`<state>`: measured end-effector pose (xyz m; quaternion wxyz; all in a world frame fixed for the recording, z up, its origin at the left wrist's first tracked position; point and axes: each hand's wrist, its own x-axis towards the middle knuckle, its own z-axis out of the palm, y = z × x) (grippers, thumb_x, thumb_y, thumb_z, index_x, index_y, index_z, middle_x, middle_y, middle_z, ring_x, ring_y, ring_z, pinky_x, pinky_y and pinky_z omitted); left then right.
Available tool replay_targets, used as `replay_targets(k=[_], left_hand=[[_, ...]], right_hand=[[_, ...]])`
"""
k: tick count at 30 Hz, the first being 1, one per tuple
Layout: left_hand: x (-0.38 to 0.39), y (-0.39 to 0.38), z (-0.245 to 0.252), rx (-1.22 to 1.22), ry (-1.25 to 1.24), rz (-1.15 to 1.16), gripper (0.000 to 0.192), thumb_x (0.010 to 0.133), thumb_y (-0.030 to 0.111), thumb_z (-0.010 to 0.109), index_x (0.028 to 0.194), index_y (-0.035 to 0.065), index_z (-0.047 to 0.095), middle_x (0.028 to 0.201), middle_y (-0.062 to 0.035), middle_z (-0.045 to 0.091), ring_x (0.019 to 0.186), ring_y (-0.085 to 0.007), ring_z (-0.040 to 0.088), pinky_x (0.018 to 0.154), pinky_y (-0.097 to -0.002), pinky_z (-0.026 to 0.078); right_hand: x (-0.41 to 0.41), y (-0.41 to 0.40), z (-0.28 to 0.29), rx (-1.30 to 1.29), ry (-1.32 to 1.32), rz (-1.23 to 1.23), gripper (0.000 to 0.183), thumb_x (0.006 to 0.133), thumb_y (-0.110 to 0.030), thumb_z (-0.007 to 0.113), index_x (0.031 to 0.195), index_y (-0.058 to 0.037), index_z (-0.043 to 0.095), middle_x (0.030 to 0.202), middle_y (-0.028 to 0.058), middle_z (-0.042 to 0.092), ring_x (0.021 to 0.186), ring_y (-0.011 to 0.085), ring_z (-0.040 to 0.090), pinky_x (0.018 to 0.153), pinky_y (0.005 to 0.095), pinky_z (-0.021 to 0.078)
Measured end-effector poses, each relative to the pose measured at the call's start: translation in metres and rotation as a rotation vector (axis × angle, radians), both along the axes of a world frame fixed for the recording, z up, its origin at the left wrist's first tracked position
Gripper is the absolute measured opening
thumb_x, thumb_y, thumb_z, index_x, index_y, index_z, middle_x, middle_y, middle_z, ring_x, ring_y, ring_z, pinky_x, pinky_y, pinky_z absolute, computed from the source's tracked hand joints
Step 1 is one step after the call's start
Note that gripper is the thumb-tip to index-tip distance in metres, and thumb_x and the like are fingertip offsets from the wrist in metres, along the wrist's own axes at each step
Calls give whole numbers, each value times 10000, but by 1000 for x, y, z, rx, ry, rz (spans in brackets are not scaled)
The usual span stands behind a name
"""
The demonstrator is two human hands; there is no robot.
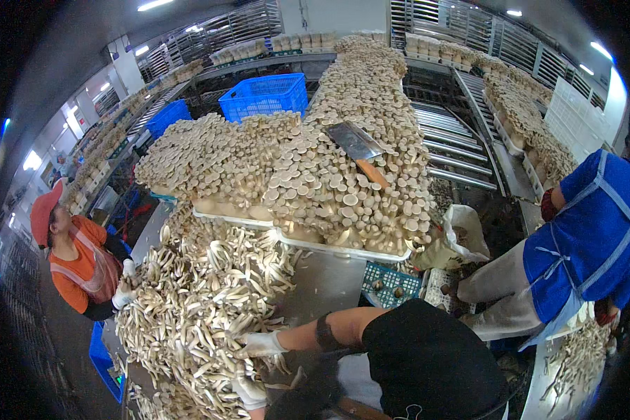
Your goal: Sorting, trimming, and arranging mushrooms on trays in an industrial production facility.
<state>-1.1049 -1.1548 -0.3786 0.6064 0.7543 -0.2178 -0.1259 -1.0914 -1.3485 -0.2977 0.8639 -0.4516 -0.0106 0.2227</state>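
Note:
My right hand [260, 345], in a white glove, reaches left from a black sleeve onto a heap of loose long-stemmed mushrooms [189, 315] on a metal table [323, 283]. My left hand [249, 391], also white-gloved, touches the same heap at its near edge, below the right hand in the picture. The fingers of both hands are partly hidden among the stems, so a grip cannot be made out. Beyond the heap, dense mushroom clusters [346, 199] stand in white trays [346, 254]. A broad-bladed cleaver [354, 140] with a wooden handle lies on top of these clusters.
One co-worker [81, 262] in a red cap has gloved hands at the heap's left edge. Another, in a blue top [583, 236], stands at the right. Blue crates [265, 97], a green perforated tray [391, 285], an open sack [464, 236] and a roller conveyor [454, 147] surround the table.

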Motion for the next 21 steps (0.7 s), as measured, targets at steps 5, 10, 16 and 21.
replay_targets(k=[5, 10, 16, 21], left_hand=[[-5, 1, 9, 144, -355, 65, 706, 729, 61, 566, 1354, 31, 240, 1401, -201, 251, 1257, -395, 296, 1053, -416, 185], [-7, -20, 30, 334, -495, 98, 474, 894, 311, 366, 1277, 32, 368, 1111, -219, 510, 940, -312, 516, 895, -404, 364], [0, -36, 41, -328, 292, 221, 407, 903, 320, 397, 1195, 38, 430, 947, -105, 533, 733, -203, 537, 659, -305, 466], [-14, -29, 63, -394, 503, 298, 503, 866, 301, 513, 1279, 50, 374, 1024, -96, 549, 697, -136, 549, 530, -208, 464]], right_hand=[[-6, -7, 15, -285, -82, 25, 572, 789, -59, 616, 1274, 2, 320, 1234, 133, 394, 1008, 204, 469, 795, 317, 443], [20, -14, -10, -1012, -199, -4, 349, 762, -140, 608, 981, 108, 496, 859, 198, 597, 772, 259, 583, 661, 333, 463], [24, 2, -34, -210, -92, 20, 507, 782, 5, 594, 1224, 66, 354, 938, 118, 566, 738, 120, 512, 616, 259, 452], [23, 14, -44, 98, -84, 54, 707, 779, -98, 640, 1316, 62, 209, 997, 143, 545, 774, 149, 550, 638, 257, 504]])
